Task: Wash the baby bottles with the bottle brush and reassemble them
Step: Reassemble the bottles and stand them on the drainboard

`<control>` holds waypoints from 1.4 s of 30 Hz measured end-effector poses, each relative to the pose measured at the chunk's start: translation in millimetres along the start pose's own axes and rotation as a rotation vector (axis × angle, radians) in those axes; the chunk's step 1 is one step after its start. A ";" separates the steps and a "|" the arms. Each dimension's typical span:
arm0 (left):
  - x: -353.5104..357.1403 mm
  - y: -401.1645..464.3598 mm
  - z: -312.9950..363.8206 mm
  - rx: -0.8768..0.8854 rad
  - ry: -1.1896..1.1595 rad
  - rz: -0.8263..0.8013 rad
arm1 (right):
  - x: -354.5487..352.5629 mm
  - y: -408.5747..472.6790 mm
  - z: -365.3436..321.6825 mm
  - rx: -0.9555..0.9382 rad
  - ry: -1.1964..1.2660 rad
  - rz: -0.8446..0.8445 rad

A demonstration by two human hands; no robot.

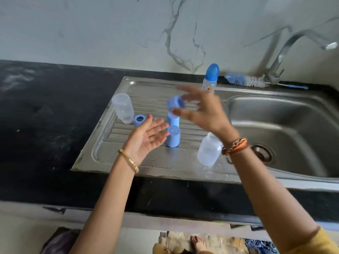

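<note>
- bottle body, clear, inverted on drainboard, far left; blue ring beside it.
- left hand open, palm up, holding nothing.
- right hand pinches blue collar; blurred.
- bottle brush far right, by tap.

Blue is noted on the two caps, the ring, the assembled bottle's cap and the blue-and-white brush, clear plastic on the bottles, steel grey on the sink, black on the counter, and grey-veined white on the wall.
</note>
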State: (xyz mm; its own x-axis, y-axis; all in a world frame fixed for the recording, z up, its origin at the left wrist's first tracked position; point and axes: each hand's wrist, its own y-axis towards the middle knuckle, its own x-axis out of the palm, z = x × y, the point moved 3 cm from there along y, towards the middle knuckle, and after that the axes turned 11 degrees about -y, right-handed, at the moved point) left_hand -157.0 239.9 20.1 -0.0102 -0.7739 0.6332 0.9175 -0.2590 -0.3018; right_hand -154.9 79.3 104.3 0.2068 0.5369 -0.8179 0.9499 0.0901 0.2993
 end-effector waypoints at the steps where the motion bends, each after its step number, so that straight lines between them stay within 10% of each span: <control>1: -0.5 -1.9 2.4 -0.025 -0.044 -0.039 | 15.7 -2.1 -12.2 -0.050 0.001 -0.070; 9: -42.0 -16.5 15.1 0.053 -0.204 0.110 | 76.7 8.5 -26.8 -0.131 -0.060 -0.275; 14: -59.9 -21.3 15.9 0.093 -0.193 0.238 | 104.5 17.8 -19.9 -0.183 -0.737 -0.315; 23: -53.7 -19.3 12.2 0.133 -0.156 0.303 | 125.5 16.5 -23.1 -0.345 -0.925 -0.258; 42: 87.3 36.4 -5.6 0.122 -0.021 -0.044 | -134.2 -11.2 102.0 0.098 0.701 0.245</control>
State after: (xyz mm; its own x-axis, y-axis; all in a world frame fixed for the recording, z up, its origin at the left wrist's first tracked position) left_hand -126.7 159.7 60.4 -0.0440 -0.7508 0.6591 0.9579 -0.2190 -0.1855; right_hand -169.4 -79.3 160.6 0.2486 0.9435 -0.2191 0.9193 -0.1585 0.3603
